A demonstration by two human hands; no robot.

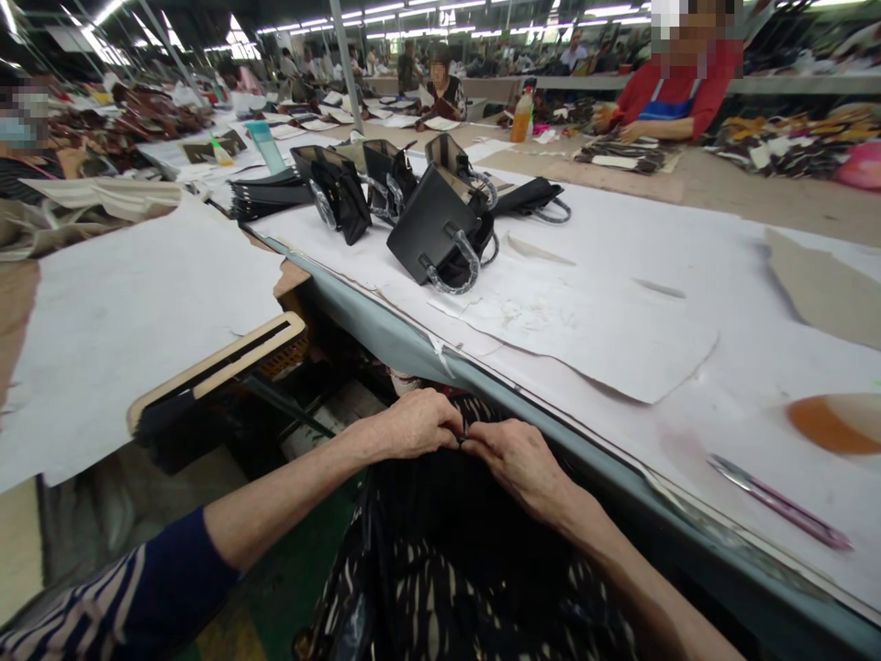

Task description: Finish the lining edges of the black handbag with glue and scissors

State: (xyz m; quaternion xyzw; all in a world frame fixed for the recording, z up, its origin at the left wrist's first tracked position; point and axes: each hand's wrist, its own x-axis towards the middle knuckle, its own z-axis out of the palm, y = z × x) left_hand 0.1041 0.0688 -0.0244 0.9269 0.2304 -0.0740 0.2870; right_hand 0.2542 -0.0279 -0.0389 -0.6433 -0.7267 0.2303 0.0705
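Both my hands meet in my lap, just below the table's front edge (523, 404). My left hand (417, 424) is closed, its fingertips pinched against those of my right hand (516, 456), which is closed too. Between the fingertips is a small dark thing (462, 438) that I cannot make out. Under the hands lies dark fabric with a light pattern (440, 560). Several black handbags with plastic-wrapped handles (440, 234) stand on the table's paper covering, well beyond my hands.
Pink-handled scissors (777, 502) lie at the right near the table edge, beside an orange round thing (836, 422). A stack of black pieces (268, 195) sits at the back left. Another white-covered bench (117, 321) is at left. Other people work at far tables.
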